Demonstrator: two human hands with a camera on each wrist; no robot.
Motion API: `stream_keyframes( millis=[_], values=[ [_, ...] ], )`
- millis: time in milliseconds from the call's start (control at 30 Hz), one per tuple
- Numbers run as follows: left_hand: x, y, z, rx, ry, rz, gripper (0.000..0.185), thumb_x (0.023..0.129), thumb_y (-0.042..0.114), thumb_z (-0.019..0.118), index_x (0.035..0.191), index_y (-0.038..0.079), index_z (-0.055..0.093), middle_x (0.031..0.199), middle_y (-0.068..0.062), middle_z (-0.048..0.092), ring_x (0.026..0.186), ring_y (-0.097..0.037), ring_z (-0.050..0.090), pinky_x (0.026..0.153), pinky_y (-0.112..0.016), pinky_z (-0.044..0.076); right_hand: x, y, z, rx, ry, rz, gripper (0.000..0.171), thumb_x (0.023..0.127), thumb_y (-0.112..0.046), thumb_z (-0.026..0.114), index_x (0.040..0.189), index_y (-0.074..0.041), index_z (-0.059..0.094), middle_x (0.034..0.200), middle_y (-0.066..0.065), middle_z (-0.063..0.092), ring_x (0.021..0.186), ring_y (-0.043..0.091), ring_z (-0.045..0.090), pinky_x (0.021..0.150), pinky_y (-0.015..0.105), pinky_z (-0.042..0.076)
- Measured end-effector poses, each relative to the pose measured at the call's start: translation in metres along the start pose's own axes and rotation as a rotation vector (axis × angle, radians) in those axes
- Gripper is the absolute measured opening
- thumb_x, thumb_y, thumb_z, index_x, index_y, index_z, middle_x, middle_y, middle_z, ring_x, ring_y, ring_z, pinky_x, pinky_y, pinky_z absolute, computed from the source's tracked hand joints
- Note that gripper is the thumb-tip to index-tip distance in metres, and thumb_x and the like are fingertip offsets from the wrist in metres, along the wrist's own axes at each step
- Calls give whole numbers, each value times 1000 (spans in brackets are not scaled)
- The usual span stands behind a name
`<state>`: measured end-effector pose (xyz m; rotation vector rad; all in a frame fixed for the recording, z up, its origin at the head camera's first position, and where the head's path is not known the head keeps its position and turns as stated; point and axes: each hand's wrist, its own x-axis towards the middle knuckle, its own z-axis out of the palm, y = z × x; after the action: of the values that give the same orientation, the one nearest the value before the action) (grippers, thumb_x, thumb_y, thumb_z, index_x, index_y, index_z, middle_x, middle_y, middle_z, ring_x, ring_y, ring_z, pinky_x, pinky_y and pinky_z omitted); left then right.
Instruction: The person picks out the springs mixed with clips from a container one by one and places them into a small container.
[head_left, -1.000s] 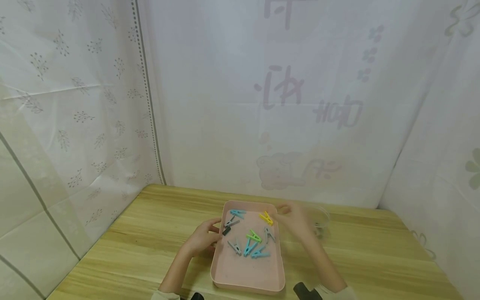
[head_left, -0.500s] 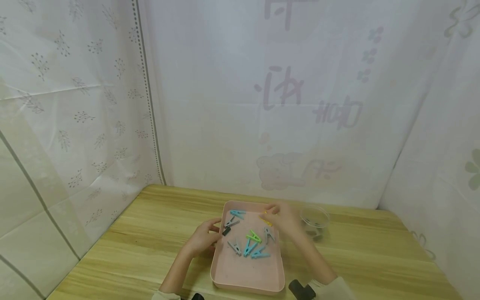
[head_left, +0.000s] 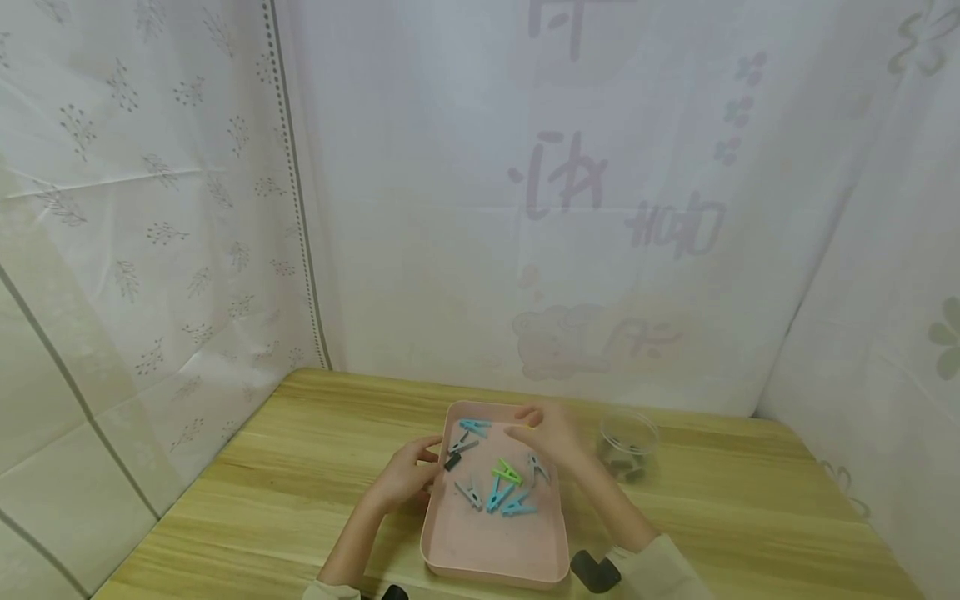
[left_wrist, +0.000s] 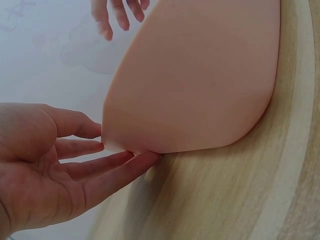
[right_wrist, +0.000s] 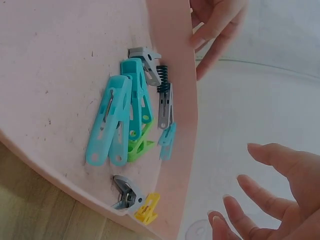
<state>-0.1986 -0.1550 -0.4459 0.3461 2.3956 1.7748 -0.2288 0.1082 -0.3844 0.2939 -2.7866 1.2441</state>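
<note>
A pink tray (head_left: 497, 546) holds several clothespins. My left hand (head_left: 407, 475) rests its fingertips against the tray's left outer wall, fingers extended. Over the far right part hovers my right hand (head_left: 551, 435), fingers loosely bent and holding nothing. Below it lies a yellow clothespin (right_wrist: 147, 208), mostly covered in the head view, beside a grey clothespin (right_wrist: 128, 192). Near the middle are a green clothespin (head_left: 507, 472) and blue clothespins (right_wrist: 106, 120). Another blue clothespin (head_left: 474, 427) lies at the far left corner. A dark coil spring (right_wrist: 162, 79) sits by the left wall.
A clear round container (head_left: 628, 454) with dark items inside stands right of the tray on the wooden table (head_left: 300, 500). Behind the table hangs a pale printed curtain (head_left: 420, 250). Dark wrist cameras (head_left: 596, 571) show at the sleeves.
My right hand has moved left from beside the tray's right rim to above its far right part, covering the yellow clothespin. The left hand and tray have stayed put.
</note>
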Motion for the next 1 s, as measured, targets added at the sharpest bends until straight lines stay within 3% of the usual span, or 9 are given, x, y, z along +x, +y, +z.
stream_keyframes(
  millis=[167,667,1000],
  values=[
    [0,0,0,-3,8,-17,59,100,1,57,153,-15,39,126,-34,60,85,-27,69,73,-46,64,2,-3,1,10,-30,-22,33,95,-22,79,118,1,75,102,12,73,92,26,69,74,42,60],
    [2,-2,1,-7,1,-20,59,100,1,55,153,-16,38,125,-35,60,87,-28,70,75,-49,65,12,-7,13,14,-107,-17,26,92,-14,80,111,2,75,99,14,68,87,25,63,67,36,56],
    [2,-1,1,-9,-2,-16,59,99,-1,57,153,-16,38,127,-36,60,86,-28,71,73,-48,65,19,-2,22,-19,-132,-83,21,89,-13,83,105,-1,77,94,12,70,80,21,64,62,33,55]
  ],
)
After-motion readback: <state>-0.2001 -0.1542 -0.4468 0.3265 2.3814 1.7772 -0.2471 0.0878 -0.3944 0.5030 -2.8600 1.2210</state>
